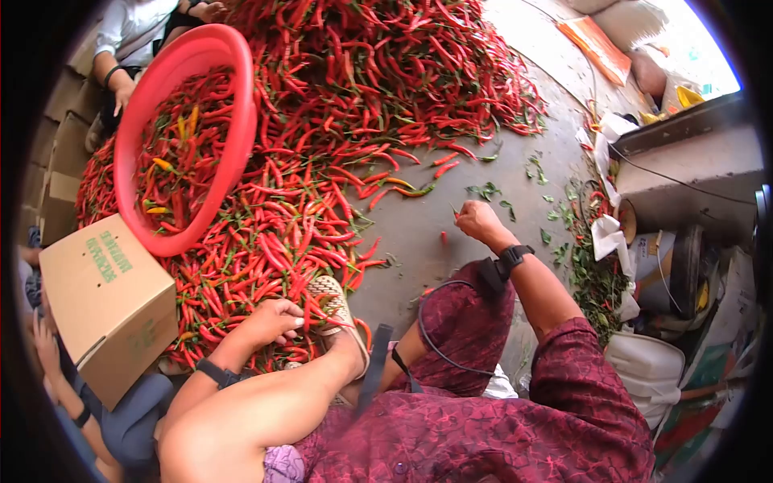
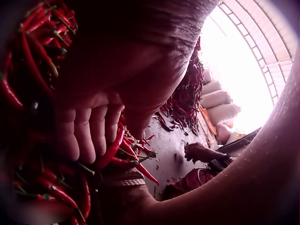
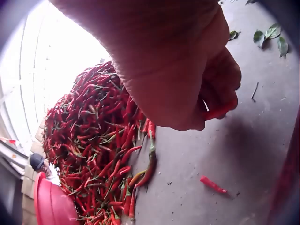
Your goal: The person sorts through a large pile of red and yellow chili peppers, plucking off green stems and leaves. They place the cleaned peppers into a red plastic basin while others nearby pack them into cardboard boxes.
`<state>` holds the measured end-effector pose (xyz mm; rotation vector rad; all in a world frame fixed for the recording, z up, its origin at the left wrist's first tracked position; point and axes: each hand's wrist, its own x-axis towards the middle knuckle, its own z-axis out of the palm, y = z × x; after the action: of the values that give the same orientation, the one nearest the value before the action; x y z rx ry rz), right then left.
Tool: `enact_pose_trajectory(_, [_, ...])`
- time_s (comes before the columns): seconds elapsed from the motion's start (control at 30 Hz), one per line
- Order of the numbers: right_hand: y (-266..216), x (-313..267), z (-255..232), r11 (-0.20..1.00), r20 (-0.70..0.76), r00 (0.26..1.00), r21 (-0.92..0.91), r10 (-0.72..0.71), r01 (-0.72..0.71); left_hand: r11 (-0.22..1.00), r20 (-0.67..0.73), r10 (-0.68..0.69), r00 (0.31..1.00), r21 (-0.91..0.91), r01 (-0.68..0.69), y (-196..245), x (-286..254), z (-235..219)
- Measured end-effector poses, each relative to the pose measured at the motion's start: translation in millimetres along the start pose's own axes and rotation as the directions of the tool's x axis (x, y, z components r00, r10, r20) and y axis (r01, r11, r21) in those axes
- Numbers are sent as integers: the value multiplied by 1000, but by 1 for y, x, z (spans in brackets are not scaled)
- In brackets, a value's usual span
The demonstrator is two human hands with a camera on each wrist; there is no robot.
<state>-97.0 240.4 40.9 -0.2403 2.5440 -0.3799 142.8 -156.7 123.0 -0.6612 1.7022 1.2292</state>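
Red chili peppers (image 1: 266, 233) with green stems lie in a broad heap on the floor. Low over them, beside a sandal, is my left hand (image 1: 270, 324); its fingers (image 2: 91, 129) are loosely bent with a red pepper (image 2: 112, 151) close to the tips, and no grip on it shows. Over the grey floor at the right, my right hand (image 1: 481, 223) pinches a red pepper (image 3: 221, 111), mostly hidden by the fingers in the right wrist view. A short red piece (image 3: 213, 184) lies on the floor below that hand (image 3: 187, 89).
A tilted red basin (image 1: 245, 105) holds peppers at the left, near another person's hand (image 1: 122, 90). In front of it is a cardboard box (image 1: 105, 282). Green leaves (image 1: 485, 191) lie on the floor, and a white container (image 1: 644, 370) stands at the right. My sandal (image 1: 328, 298) touches the heap.
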Motion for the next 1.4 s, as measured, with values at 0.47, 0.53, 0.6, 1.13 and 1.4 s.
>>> enact_pose_trajectory(0.47, [-39, 12, 33, 988, 186, 981, 132, 57, -83, 999, 4, 18, 1000, 36, -18, -9, 3, 1])
enact_pose_trajectory(0.53, [-73, -7, 18, 956, 108, 994, 294, -23, -10, 999, 13, 0, 1000, 41, 0, -3, 0, 0])
enact_pose_trajectory(0.6, [-81, -17, 9, 916, 4, 997, 397, -71, 63, 999, 20, -14, 1000, 36, 13, -3, 0, 0])
enact_pose_trajectory(1.13, [-18, -6, 49, 962, 7, 981, -193, -196, 194, 999, -13, -24, 1000, 40, 25, -2, -2, 4])
enact_pose_trajectory(1.4, [-60, -20, 38, 962, -35, 990, -244, -134, 122, 998, -4, 21, 1000, 57, -21, -12, 5, 4])
